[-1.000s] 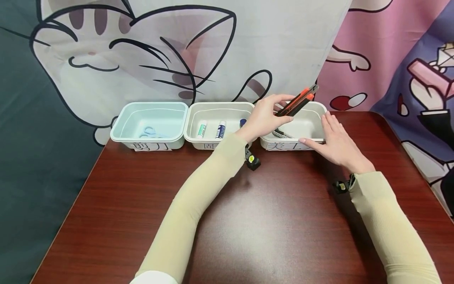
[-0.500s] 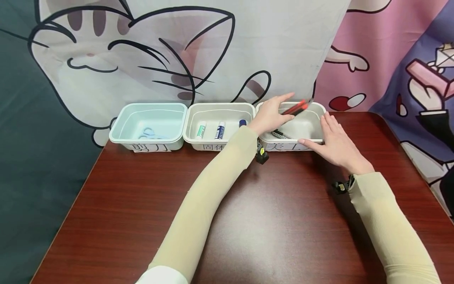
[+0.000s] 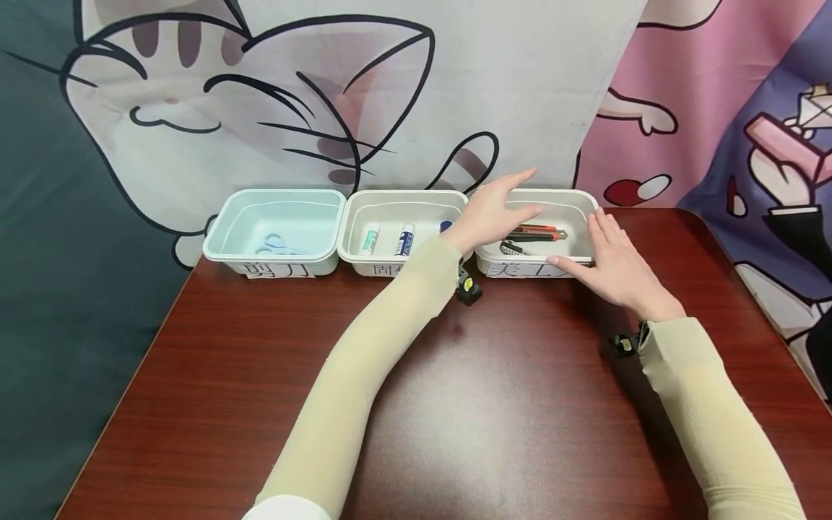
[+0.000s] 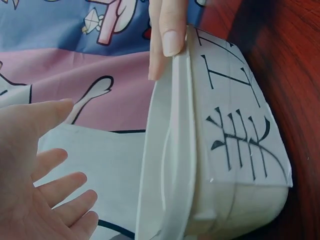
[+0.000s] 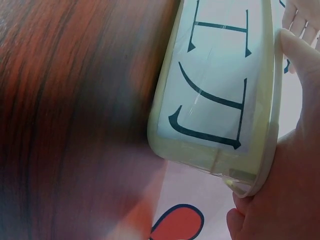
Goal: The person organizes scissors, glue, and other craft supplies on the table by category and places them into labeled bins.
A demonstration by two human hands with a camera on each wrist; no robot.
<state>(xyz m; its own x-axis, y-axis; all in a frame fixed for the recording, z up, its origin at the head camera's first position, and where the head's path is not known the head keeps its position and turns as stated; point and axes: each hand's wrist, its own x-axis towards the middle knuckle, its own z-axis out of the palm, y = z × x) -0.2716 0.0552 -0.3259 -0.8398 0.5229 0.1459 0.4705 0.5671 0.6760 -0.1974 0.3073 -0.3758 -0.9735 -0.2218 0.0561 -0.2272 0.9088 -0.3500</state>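
In the head view, several utility knives [image 3: 536,236], orange and black, lie inside the right-hand white box [image 3: 575,204]. Over that box's left side hovers my left hand [image 3: 489,217], its thumb and fingers spread with nothing between them. The left wrist view also shows this hand [image 4: 55,185] with loose fingers, apart from the box's rim [image 4: 182,150]. My right hand [image 3: 620,271] rests on the box's right end. Its fingers lie straight along the right rim, and the thumb touches the front rim. A paper label [image 5: 210,75] with black characters covers the box's front wall.
Left of this box stands a middle white box [image 3: 360,253] with glue sticks [image 3: 404,240]. A pale blue box [image 3: 217,238] at the far left holds light blue scissors [image 3: 276,244]. All line the back of the brown table [image 3: 455,404], before a printed cloth [image 3: 520,87].
My left hand lowered the orange and black utility knives into the right-hand box and let them go. Its fingers have spread and it has drawn back slightly left. My right hand stayed put.
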